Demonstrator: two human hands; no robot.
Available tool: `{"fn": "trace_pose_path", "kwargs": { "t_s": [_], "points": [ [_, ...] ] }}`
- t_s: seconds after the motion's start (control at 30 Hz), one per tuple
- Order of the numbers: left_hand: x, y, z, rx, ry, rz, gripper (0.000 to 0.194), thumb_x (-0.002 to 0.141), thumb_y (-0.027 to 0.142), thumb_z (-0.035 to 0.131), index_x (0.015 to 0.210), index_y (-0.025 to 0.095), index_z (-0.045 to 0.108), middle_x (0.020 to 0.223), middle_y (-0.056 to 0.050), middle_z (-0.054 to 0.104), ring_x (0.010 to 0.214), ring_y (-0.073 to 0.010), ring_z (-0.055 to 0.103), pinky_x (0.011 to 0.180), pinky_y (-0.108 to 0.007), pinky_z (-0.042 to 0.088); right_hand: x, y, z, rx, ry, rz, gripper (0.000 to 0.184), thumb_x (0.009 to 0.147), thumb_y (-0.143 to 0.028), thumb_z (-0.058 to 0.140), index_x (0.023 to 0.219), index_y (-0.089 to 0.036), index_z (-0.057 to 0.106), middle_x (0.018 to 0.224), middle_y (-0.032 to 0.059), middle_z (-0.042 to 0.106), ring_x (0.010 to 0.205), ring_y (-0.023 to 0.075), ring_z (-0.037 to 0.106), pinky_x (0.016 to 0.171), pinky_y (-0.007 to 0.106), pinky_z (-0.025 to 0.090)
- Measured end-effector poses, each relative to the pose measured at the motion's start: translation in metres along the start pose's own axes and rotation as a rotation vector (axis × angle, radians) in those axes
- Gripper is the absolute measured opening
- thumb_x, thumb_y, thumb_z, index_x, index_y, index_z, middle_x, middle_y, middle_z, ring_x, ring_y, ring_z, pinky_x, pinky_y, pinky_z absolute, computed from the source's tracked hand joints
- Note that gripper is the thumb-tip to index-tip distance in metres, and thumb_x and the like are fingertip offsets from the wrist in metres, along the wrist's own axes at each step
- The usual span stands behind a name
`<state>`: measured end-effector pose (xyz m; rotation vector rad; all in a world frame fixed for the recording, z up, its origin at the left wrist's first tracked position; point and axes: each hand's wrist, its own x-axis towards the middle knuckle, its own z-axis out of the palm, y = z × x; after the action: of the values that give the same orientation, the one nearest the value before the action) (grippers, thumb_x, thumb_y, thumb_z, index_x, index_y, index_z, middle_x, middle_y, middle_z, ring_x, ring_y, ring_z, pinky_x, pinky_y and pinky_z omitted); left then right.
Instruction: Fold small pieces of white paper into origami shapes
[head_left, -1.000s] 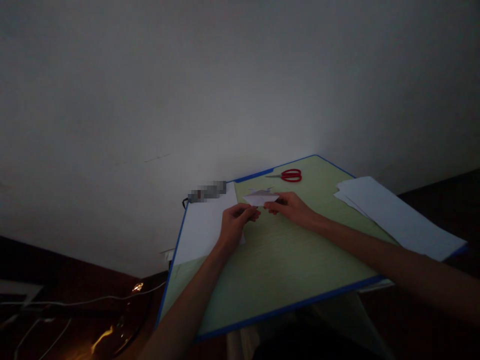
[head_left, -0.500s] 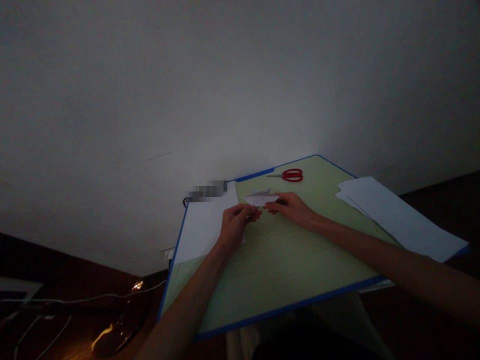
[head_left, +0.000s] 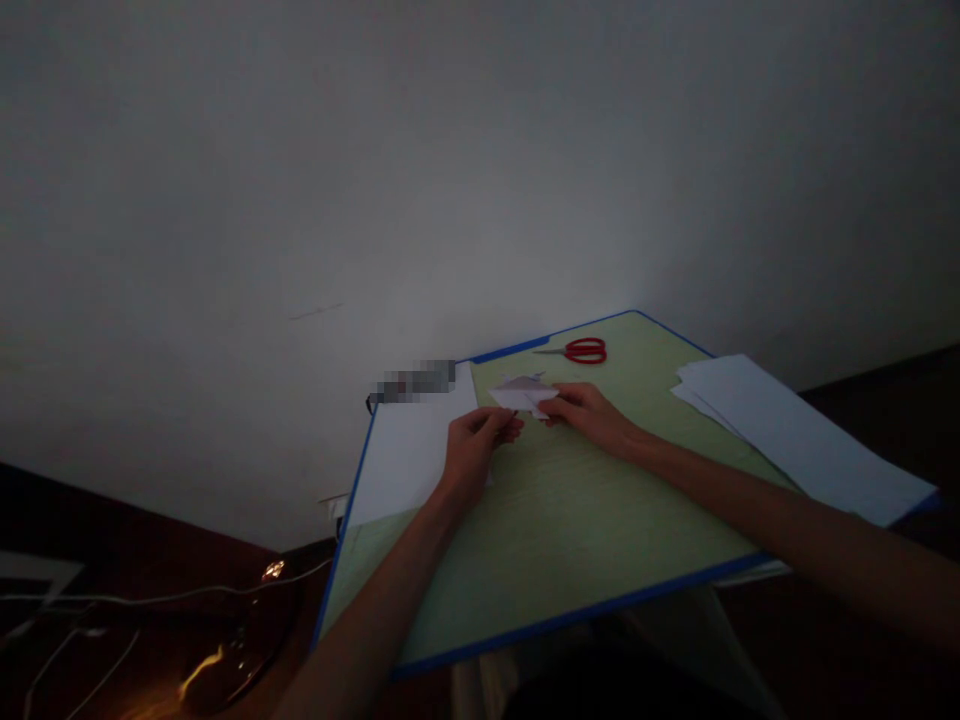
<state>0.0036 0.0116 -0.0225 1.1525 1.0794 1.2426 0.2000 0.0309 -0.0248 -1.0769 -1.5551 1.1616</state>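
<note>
A small folded piece of white paper (head_left: 523, 394) lies on the pale green board (head_left: 570, 520) near its far edge. My left hand (head_left: 474, 447) pinches the paper's near left corner with curled fingers. My right hand (head_left: 589, 410) presses and grips the paper's right side, its fingers closed over it. Both forearms reach in from the bottom of the view. The light is dim and fine detail of the fold is hard to make out.
Red-handled scissors (head_left: 577, 350) lie at the board's far edge. One white sheet (head_left: 409, 445) rests on the board's left part, and a stack of white sheets (head_left: 795, 430) overhangs its right side. A wall stands behind. Cables (head_left: 112, 600) lie on the dark floor at left.
The folded paper has shifted slightly and a small flap now shows at its near edge. Both hands stay on it in almost the same places.
</note>
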Motion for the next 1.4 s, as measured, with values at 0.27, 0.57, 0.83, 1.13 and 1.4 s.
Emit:
{"fn": "trace_pose_path", "kwargs": {
  "t_s": [0.27,0.57,0.83,1.13,1.4],
  "points": [
    [-0.001,0.0,0.001,0.011,-0.046,-0.011,0.027,0.073,0.038,0.082,0.074,0.013,0.073,0.074,-0.006,0.071,0.067,-0.013,0.062,0.069,-0.027,0.049,0.002,0.008,0.001,-0.01,-0.013,-0.027,0.029,0.075,-0.045,0.071,0.073,-0.016,0.068,0.069,0.0034,0.067,0.066,0.016,0.058,0.064,0.029,0.043],
    [0.002,-0.006,-0.003,0.055,-0.127,0.016,0.034,0.076,0.047,0.082,0.076,0.013,0.076,0.077,-0.008,0.074,0.068,-0.0139,0.063,0.07,-0.028,0.049,-0.001,0.005,0.001,0.026,-0.066,-0.043,0.027,0.074,-0.042,0.072,0.071,-0.016,0.068,0.067,0.0017,0.066,0.065,0.0152,0.058,0.064,0.028,0.043],
    [0.002,-0.006,-0.005,0.101,-0.158,0.07,0.033,0.077,0.045,0.082,0.072,0.013,0.078,0.071,-0.008,0.074,0.062,-0.0129,0.06,0.065,-0.026,0.046,-0.001,0.005,0.002,-0.018,-0.115,-0.012,0.036,0.075,-0.049,0.075,0.083,-0.014,0.073,0.074,0.0024,0.068,0.069,0.0163,0.059,0.065,0.028,0.042],
    [-0.003,0.001,-0.004,0.189,-0.127,0.112,0.037,0.079,0.048,0.079,0.068,0.013,0.077,0.065,-0.008,0.072,0.056,-0.012,0.055,0.057,-0.025,0.042,-0.001,0.009,0.004,0.0,-0.127,-0.067,0.041,0.08,-0.052,0.072,0.092,-0.013,0.073,0.079,0.0041,0.07,0.071,0.0166,0.059,0.065,0.028,0.043],
    [-0.005,0.005,-0.002,0.182,-0.136,0.07,0.04,0.073,0.052,0.081,0.07,0.012,0.077,0.068,-0.01,0.074,0.057,-0.0147,0.06,0.059,-0.028,0.046,-0.003,0.008,0.003,-0.112,-0.119,-0.118,0.039,0.081,-0.055,0.068,0.08,-0.016,0.071,0.067,0.0012,0.064,0.062,0.0153,0.053,0.059,0.027,0.039]
  ]
}}
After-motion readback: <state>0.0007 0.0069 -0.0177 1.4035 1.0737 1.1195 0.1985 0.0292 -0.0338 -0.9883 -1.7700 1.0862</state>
